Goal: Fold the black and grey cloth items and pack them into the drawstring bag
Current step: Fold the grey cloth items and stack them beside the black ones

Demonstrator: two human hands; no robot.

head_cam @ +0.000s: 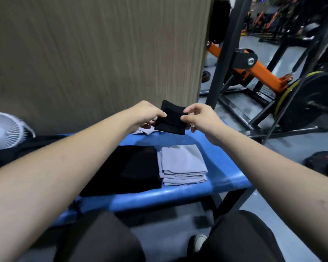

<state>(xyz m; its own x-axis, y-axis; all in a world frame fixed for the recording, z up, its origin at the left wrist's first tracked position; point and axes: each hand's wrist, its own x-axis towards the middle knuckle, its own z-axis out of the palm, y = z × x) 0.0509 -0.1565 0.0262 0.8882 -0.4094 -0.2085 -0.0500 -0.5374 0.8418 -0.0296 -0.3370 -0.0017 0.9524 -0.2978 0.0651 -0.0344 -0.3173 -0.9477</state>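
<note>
Left hand and right hand pinch opposite sides of small folded black cloth, held in air above far edge of blue bench. Folded black stack and folded grey stack lie touching, side by side, near front edge. Loose grey piece at far edge.

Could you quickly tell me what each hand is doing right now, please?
Left hand: fingers closed on the small black cloth, held above the blue bench.
Right hand: fingers pinching the same cloth's other edge.
</note>
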